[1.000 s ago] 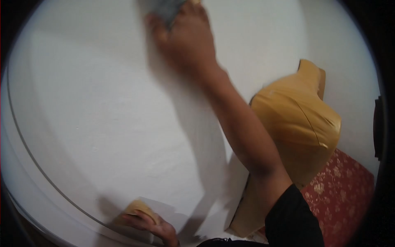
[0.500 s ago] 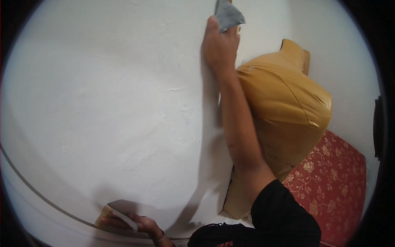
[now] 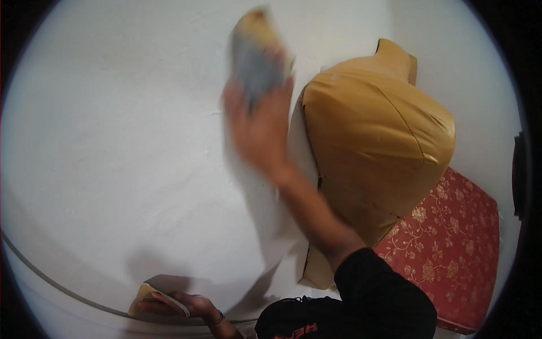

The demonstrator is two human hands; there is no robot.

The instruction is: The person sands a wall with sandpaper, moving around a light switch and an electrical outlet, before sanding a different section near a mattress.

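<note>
the grey sandpaper sheet [image 3: 255, 62] sits at about twelve o'clock in the head view, pressed flat against the white wall [image 3: 124, 141] and smeared by motion blur, with a tan backing edge showing along its top. the right hand [image 3: 259, 121] lies under it at about one o'clock from the picture's middle, fingers spread fairly wide and clamped over the sheet, palm toward the wall; the blur hides exactly how the thumb grips. the forearm runs down to five o'clock into a black sleeve [image 3: 384, 294].

at seven o'clock the left hand [image 3: 186, 308] rests low against the wall, fingers curled narrowly around a second folded piece of sandpaper [image 3: 155, 296], tan with a grey face. just under it a thin grey cable [image 3: 51, 279] curves along the wall.

touching the wall at three o'clock from the sheet stands a tan leather chair back [image 3: 378, 141], and at four o'clock a red floral cushion [image 3: 451, 237].

to sand well here, i would judge that even, flat pressure from the whole palm matters, with overlapping strokes over the rough plaster patches near the middle, and strokes stopped short of the leather so the grit does not scuff it.
</note>
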